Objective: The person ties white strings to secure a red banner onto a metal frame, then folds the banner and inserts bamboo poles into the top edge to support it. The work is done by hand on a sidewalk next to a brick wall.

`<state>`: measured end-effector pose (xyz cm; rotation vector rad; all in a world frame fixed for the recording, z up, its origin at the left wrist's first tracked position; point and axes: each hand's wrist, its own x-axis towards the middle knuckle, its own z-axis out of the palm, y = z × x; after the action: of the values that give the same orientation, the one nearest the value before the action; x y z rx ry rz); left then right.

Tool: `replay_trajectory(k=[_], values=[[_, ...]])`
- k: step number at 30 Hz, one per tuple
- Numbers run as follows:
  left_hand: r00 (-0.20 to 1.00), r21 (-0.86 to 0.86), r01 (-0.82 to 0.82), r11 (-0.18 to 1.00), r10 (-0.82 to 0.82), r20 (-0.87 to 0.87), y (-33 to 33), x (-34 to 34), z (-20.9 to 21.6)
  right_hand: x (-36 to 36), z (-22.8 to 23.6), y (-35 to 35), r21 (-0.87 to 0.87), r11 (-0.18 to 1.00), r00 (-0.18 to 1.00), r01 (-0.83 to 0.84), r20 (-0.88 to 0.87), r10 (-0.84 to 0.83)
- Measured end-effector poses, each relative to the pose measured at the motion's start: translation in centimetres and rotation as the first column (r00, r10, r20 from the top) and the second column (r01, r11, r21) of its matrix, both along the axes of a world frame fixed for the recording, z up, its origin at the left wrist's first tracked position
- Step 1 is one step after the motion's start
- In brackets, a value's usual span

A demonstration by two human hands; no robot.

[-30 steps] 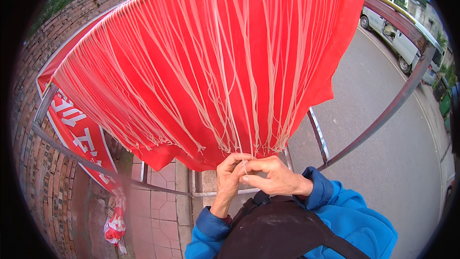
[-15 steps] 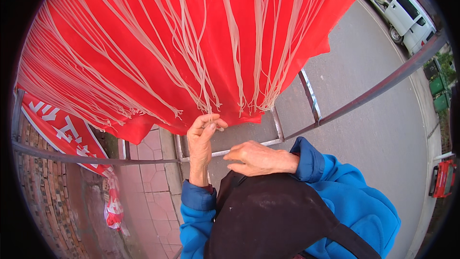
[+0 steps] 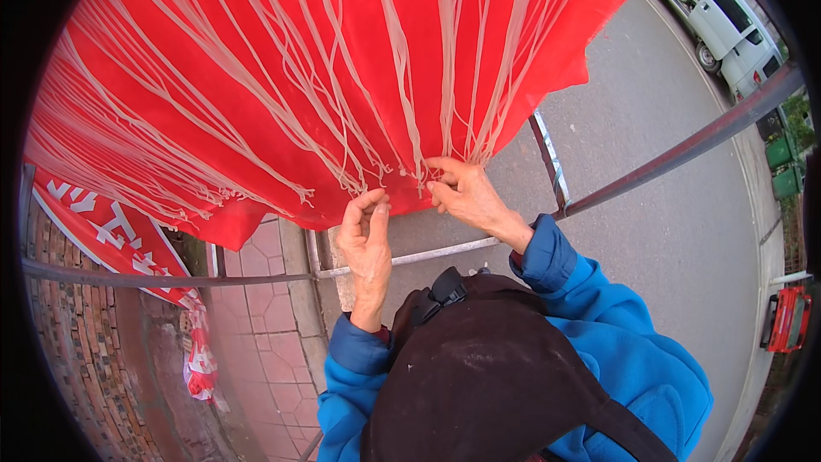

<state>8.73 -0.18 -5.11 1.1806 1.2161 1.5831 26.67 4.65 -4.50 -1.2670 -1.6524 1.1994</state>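
Observation:
Many long, pale, translucent strands (image 3: 402,43) lie down a red sheet (image 3: 368,68), their knotted or frayed ends bunched near its lower edge. My right hand (image 3: 475,198) reaches in from the right, thumb and forefinger pinched at the end of one strand just right of centre. Beside it, on the left, my left hand (image 3: 366,244) is raised with its thumb against its bent fingers, close under the neighbouring strand ends. Whether anything sits between those left fingertips is too small to make out. Blue sleeves with turned-back cuffs cover both forearms.
A metal rail (image 3: 684,150) curves around me, with a frame bar (image 3: 410,257) below the sheet. At left are a red banner (image 3: 111,231) and a brick wall (image 3: 81,342). A white van (image 3: 718,21), green bins (image 3: 782,167) and a red vehicle (image 3: 787,318) stand at right.
My right hand has moved up from beside my left wrist to the strand ends. My left hand has come away from the strand it was pinching, turning slightly. The strands have shifted a little.

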Motion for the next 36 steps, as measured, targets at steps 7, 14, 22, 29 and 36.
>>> replay_trajectory(k=[7, 14, 22, 29, 36], values=[[0.987, 0.032, 0.135, 0.99, -0.132, -0.088, 2.2, 2.6, 0.7, -1.7, -3.6, -1.7, -0.014, 0.997, 0.997, -0.075, -0.008, 0.075], [0.988, -0.188, 0.074, 0.979, -0.097, -0.117, 2.1, 1.9, -2.4, 0.1, -4.9, -3.1, -0.145, 0.978, 0.989, -0.149, -0.031, 0.146], [0.99, -0.216, 0.136, 0.967, -0.138, 0.003, 1.2, 0.7, -3.7, 3.9, -3.6, -2.3, -0.17, 0.968, 0.95, 0.187, -0.22, -0.222], [0.986, -0.173, 0.114, 0.978, -0.133, -0.105, 0.5, 1.9, -5.5, 0.3, -1.8, -3.9, -0.039, 0.994, 0.975, -0.103, -0.202, 0.093], [0.974, -0.154, 0.124, 0.98, -0.15, -0.171, 0.0, 1.8, -5.7, -1.4, -2.9, -3.5, -0.034, 0.998, 0.942, -0.055, -0.335, 0.04]])
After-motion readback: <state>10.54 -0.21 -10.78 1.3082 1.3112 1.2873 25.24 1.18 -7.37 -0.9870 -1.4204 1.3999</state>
